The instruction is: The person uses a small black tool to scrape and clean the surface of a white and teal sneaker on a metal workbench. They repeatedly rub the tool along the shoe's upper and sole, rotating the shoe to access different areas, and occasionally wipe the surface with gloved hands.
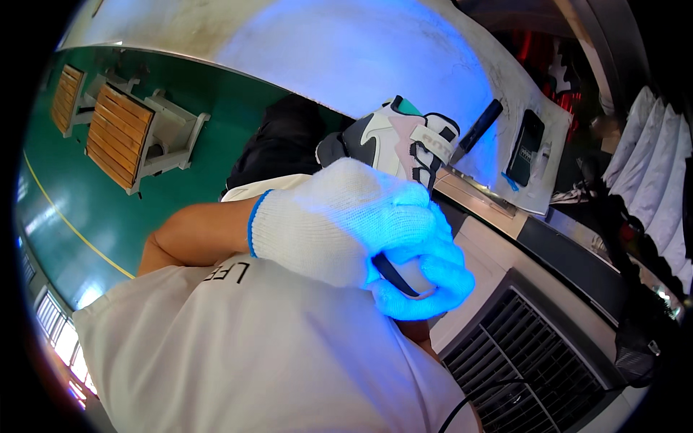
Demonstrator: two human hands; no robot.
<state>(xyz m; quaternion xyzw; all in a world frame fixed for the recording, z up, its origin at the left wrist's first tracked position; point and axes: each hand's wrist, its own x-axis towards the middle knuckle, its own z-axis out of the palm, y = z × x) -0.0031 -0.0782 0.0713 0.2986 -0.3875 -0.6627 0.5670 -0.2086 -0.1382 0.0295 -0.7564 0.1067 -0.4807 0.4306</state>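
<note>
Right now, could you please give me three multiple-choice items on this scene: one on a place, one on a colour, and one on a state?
1. Where does the sneaker sit in the picture?
A. above the gloved hands
B. on the green floor
C. on the grille

2. What colour is the cuff edge of the left glove?
A. red
B. blue
C. yellow

3. How is the right hand?
A. flat and open
B. bare
C. gloved, fingers curled round a dark handle

Answers:
1 A, the sneaker shows just beyond the gloves, against the pale work surface.
2 B, a blue band rims the white knit cuff.
3 C, the lit glove's fingers wrap a dark, narrow grip.
</note>
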